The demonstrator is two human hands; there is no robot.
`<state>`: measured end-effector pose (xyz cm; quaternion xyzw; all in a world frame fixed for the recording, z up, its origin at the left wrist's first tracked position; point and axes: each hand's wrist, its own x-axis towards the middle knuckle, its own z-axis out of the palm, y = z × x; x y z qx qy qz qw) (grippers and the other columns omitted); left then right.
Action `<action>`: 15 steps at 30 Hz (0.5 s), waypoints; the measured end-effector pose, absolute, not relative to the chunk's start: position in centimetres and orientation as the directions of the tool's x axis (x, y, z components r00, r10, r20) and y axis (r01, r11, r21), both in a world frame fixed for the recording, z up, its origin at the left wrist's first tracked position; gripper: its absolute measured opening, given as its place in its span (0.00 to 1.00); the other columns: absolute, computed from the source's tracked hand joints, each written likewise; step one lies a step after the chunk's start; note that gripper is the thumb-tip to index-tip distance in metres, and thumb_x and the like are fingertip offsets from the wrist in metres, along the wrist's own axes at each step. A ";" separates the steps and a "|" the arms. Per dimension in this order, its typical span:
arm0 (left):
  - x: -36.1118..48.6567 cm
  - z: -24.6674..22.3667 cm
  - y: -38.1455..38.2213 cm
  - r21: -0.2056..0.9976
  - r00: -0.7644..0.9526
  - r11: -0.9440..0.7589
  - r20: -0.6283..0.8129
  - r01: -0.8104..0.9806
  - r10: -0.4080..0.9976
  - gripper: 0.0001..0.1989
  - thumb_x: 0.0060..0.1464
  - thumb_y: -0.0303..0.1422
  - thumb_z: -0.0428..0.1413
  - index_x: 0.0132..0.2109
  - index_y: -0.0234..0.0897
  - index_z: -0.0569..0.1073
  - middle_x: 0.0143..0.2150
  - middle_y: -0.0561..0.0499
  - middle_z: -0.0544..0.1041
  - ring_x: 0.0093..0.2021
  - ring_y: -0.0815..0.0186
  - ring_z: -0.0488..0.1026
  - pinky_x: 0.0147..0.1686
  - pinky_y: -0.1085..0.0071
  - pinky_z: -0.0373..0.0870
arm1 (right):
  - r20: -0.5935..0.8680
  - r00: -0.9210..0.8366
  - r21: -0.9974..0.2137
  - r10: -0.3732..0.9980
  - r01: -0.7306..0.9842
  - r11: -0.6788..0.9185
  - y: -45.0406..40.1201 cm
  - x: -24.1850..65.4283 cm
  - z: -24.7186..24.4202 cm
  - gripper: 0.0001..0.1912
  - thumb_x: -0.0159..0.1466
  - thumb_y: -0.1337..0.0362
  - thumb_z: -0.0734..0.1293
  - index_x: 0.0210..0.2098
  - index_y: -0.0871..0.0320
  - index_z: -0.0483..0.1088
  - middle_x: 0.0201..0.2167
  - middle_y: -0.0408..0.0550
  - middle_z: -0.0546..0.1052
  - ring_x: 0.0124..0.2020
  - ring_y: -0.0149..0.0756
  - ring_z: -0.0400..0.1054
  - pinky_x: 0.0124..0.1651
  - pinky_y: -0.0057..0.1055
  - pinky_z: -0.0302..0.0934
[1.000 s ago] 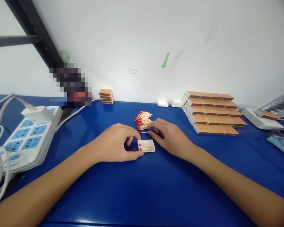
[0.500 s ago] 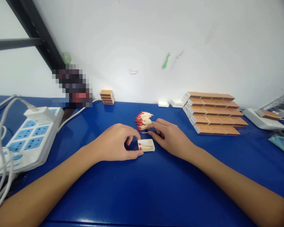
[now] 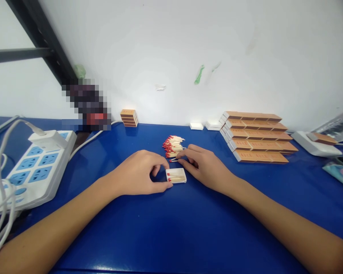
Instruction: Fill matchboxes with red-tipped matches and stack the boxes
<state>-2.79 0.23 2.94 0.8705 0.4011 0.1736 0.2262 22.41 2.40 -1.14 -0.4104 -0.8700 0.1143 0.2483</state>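
A small white matchbox tray [image 3: 176, 171] with several red-tipped matches in it rests on the blue table. My left hand [image 3: 144, 173] curves round the tray's left end, thumb at its lower left corner and forefinger at the upper left. Just behind the tray, my right hand [image 3: 201, 163] pinches a single match [image 3: 173, 160] between thumb and forefinger, its red head pointing left. A heap of loose matches [image 3: 174, 145] lies behind that match, close to my right fingertips, with most red heads toward the left.
Orange matchboxes [image 3: 257, 144] are stacked in stepped rows at the right. A smaller matchbox stack [image 3: 129, 118] and white trays [image 3: 196, 126] stand along the wall. A power strip [image 3: 34, 167] with cables lies left; a white device [image 3: 316, 144] is far right.
The single match by my right fingertips has tilted slightly, and those fingers have closed a little on it. My left hand and the tray have stayed in place.
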 end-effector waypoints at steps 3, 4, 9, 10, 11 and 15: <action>-2.8 2.9 0.2 0.529 0.622 -0.583 0.127 0.616 0.773 0.13 0.52 0.42 0.67 0.41 0.40 0.82 0.26 0.58 0.73 0.24 0.72 0.66 0.26 0.72 0.60 | 0.339 -0.547 -0.422 0.765 0.639 0.644 2.4 22.4 -1.0 0.07 0.73 0.66 0.66 0.46 0.55 0.77 0.34 0.44 0.71 0.30 0.31 0.64 0.34 0.29 0.56; -2.8 2.9 0.2 0.527 0.624 -0.587 0.130 0.615 0.770 0.13 0.52 0.42 0.66 0.41 0.40 0.82 0.27 0.58 0.73 0.25 0.72 0.66 0.26 0.72 0.60 | 0.342 -0.551 -0.427 0.761 0.631 0.648 2.5 22.4 -1.0 0.07 0.73 0.66 0.66 0.47 0.55 0.77 0.34 0.43 0.70 0.30 0.31 0.64 0.35 0.29 0.56; -2.8 3.0 0.2 0.523 0.620 -0.584 0.127 0.621 0.774 0.14 0.52 0.42 0.66 0.42 0.39 0.82 0.27 0.57 0.74 0.25 0.71 0.67 0.27 0.72 0.60 | 0.335 -0.544 -0.470 0.769 0.611 0.637 2.4 22.4 -0.7 0.06 0.72 0.66 0.67 0.44 0.55 0.78 0.32 0.42 0.68 0.29 0.31 0.63 0.35 0.29 0.57; -2.8 3.0 0.2 0.524 0.617 -0.580 0.126 0.624 0.777 0.14 0.52 0.42 0.66 0.42 0.39 0.82 0.27 0.57 0.73 0.25 0.71 0.67 0.27 0.72 0.60 | 0.325 -0.540 -0.484 0.776 0.611 0.627 2.4 22.5 -0.7 0.05 0.72 0.66 0.67 0.44 0.55 0.77 0.32 0.42 0.68 0.29 0.30 0.63 0.34 0.29 0.57; -2.8 3.0 0.2 0.525 0.614 -0.578 0.125 0.625 0.779 0.14 0.52 0.42 0.66 0.41 0.39 0.82 0.26 0.57 0.73 0.25 0.72 0.67 0.27 0.72 0.60 | 0.314 -0.536 -0.495 0.784 0.612 0.617 2.4 22.5 -0.7 0.05 0.72 0.66 0.68 0.43 0.55 0.77 0.32 0.42 0.68 0.29 0.30 0.62 0.34 0.29 0.57; -2.8 3.0 0.2 0.523 0.621 -0.587 0.132 0.618 0.773 0.14 0.52 0.42 0.66 0.42 0.39 0.82 0.27 0.57 0.73 0.24 0.72 0.67 0.27 0.72 0.60 | 0.280 -0.530 -0.491 0.800 0.638 0.594 2.4 22.5 -0.7 0.03 0.71 0.65 0.68 0.42 0.55 0.76 0.31 0.41 0.68 0.28 0.31 0.62 0.34 0.30 0.57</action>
